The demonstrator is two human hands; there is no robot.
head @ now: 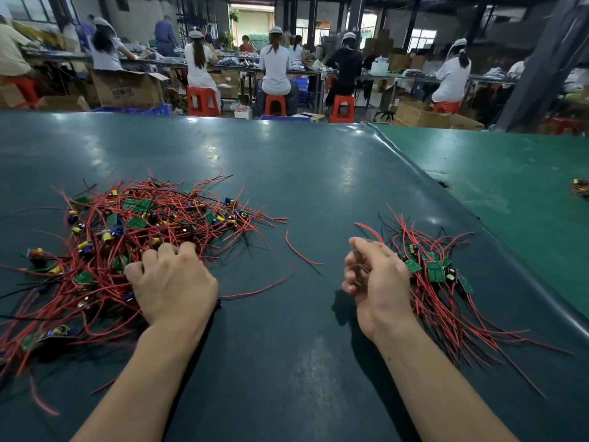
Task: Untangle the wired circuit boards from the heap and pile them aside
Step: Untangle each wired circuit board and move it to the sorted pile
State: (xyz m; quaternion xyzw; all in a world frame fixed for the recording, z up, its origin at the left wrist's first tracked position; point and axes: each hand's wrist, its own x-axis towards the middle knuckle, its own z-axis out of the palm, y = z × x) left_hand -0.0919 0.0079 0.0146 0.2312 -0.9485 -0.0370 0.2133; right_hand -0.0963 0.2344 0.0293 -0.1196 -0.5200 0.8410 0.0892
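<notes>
Hands both in view above a dark green table mat [318, 193]. The left hand [173, 283] lies palm down on the near right edge of the heap [134, 247], a broad tangle of red and black wires with small green circuit boards and yellow and blue components scattered through it. Its fingers are curled down into the wires, knuckles raised, fingertips buried among the red strands; which board or wire they have hold of cannot be told, as the tips are hidden.

The right hand [376, 275] sits well apart from the left, thumb uppermost, palm turned inward toward the left hand. Its fingers are curled loosely inward; a thin grey shape shows in the hollow of the fingers, too blurred to identify, and whether it is gripped cannot be told. The back of this hand is just beside, and appears to touch, the sorted pile [439, 282], where several green boards lie bunched together at the far end with their red and black wires trailing toward the near right.

One loose red wire [301, 250] lies on the mat between the heap and the right hand, apart from both. A further small cluster of wired parts [580, 187] sits at the far right on a lighter green surface [510, 173].

Beyond the table, several people sit on red stools [204, 102] at long benches, backs to the camera.
</notes>
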